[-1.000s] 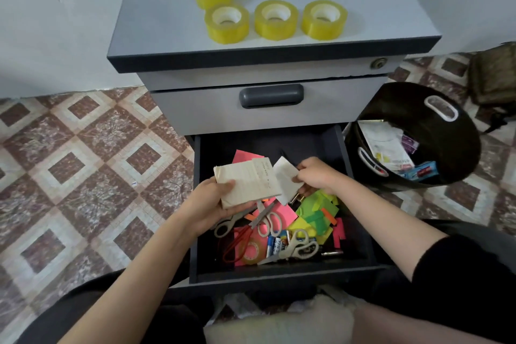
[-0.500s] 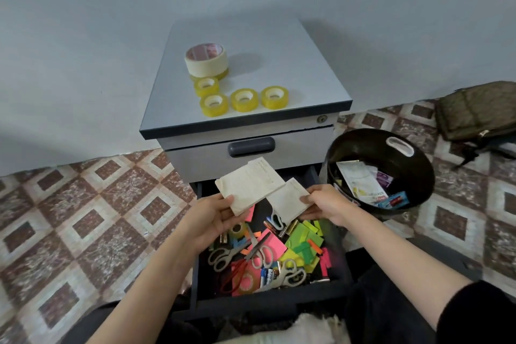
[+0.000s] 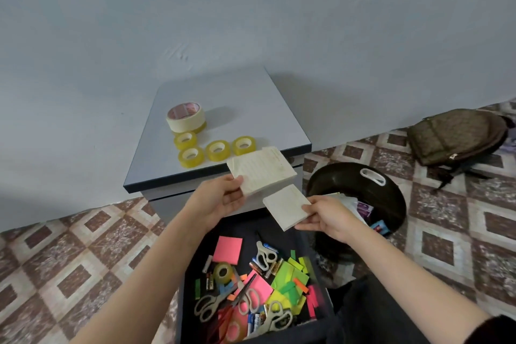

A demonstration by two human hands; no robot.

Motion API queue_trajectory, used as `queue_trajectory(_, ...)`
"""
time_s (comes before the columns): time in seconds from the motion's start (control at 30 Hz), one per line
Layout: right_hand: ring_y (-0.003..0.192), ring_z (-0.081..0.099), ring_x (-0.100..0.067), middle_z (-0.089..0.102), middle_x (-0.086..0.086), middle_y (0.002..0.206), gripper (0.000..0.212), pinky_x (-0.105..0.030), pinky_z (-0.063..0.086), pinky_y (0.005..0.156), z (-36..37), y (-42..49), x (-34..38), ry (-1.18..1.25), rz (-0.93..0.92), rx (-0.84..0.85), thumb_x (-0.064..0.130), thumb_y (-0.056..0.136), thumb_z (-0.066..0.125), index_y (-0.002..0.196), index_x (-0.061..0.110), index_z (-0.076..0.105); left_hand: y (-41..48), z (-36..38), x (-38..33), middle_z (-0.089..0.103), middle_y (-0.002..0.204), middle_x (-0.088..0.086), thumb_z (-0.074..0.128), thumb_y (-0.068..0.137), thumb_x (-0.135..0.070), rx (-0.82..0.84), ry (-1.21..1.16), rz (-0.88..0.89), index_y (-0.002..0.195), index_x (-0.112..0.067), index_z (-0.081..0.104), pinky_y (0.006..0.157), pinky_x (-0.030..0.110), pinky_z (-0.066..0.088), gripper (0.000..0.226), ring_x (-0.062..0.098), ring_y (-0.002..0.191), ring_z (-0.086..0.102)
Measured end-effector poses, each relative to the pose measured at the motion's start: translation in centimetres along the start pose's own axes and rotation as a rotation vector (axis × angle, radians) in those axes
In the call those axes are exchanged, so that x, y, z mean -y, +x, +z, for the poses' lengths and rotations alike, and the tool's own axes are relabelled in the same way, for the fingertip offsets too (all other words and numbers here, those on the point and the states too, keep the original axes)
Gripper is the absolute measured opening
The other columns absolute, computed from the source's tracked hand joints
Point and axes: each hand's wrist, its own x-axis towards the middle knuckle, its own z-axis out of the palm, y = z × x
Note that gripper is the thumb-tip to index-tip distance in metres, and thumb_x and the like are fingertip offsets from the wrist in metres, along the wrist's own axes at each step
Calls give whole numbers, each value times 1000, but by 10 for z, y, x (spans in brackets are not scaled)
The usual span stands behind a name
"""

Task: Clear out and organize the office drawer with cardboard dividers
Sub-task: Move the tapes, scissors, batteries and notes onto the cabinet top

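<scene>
L hand [image 3: 220,200] pinches big note pad [image 3: 261,173] above drawer [image 3: 251,282]; R hand [image 3: 325,213] pinches small pad [image 3: 286,207] nearer bin [image 3: 391,204], prob sorting keep vs toss. Drawer w/ 3+ scissors [image 3: 208,304], stickies, batteries. No dividers seen. 5 tape rolls [image 3: 215,150] parked behind drawer, on cabinet top [image 3: 223,103].

A brown backpack [image 3: 458,138] slumps on the patterned tile floor [image 3: 69,254] by the pale blue wall [image 3: 251,8], well right of everything.

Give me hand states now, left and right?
Left hand: closed on the larger white notepad, held up above the drawer.
Right hand: closed on the smaller white notepad.
</scene>
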Motion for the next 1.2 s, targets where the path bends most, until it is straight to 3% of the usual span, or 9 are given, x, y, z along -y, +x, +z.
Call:
queue_trajectory(0.17, 82, 64, -26, 62, -17, 95, 23, -32, 58, 59, -16, -6, 10, -5, -29, -2, -5, 96, 39, 117, -4, 49, 12, 26, -26, 66, 67, -2, 56, 90, -1, -60, 38, 78, 78, -11, 55, 53, 19, 54, 16, 7, 59, 62)
queue_trajectory(0.27, 81, 63, -25, 63, -16, 93, 23, -30, 59, 59, -25, -10, 11, -3, -40, 17, -4, 97, 37, 117, -5, 50, 24, 42, -43, 60, 77, 5, 58, 88, 2, -118, 80, 136, 80, -7, 55, 48, 18, 54, 12, 13, 65, 57)
queue_trajectory(0.53, 86, 64, -24, 65, -15, 97, 21, -29, 59, 59, -41, -15, 7, -7, -22, 20, -3, 98, 37, 114, 1, 50, 64, 70, -69, 58, 77, 12, 60, 87, 5, -234, 252, 164, 79, 1, 54, 44, 20, 53, 10, 17, 63, 58)
queue_trajectory(0.77, 90, 62, -26, 62, -17, 103, 26, -31, 57, 63, -57, -18, 13, -54, -11, -29, -2, 98, 38, 122, -3, 47, 82, 81, -74, 58, 75, 11, 60, 87, 3, -257, 360, 119, 97, 3, 53, 58, 25, 53, 12, 16, 61, 59)
queue_trajectory(0.83, 91, 62, -26, 62, -16, 103, 27, -33, 56, 67, -61, -18, 14, -52, -10, -32, -2, 98, 38, 124, -3, 47, 85, 82, -72, 61, 78, 13, 62, 86, 2, -261, 401, 93, 100, 3, 53, 54, 26, 54, 17, 18, 62, 62)
queue_trajectory(1.0, 85, 63, -23, 63, -12, 94, 28, -32, 56, 66, -64, -20, 13, -54, 7, -38, -1, 98, 39, 124, -5, 47, 84, 88, -69, 59, 73, 13, 62, 85, 4, -271, 484, 63, 75, 0, 50, 41, 22, 52, 16, 18, 59, 60)
queue_trajectory(1.13, 94, 62, -26, 63, -13, 102, 29, -35, 56, 71, -65, -22, 11, -49, 11, -44, -1, 98, 40, 125, -4, 47, 86, 88, -73, 57, 73, 12, 61, 86, 4, -292, 539, 71, 72, -1, 48, 54, 27, 54, 19, 19, 60, 59)
queue_trajectory(1.2, 94, 61, -26, 63, -12, 98, 28, -35, 55, 71, -65, -23, 11, -42, 10, -49, -2, 97, 40, 124, -4, 48, 88, 87, -75, 58, 73, 13, 61, 86, 5, -297, 565, 81, 72, 0, 49, 49, 25, 55, 18, 21, 63, 60)
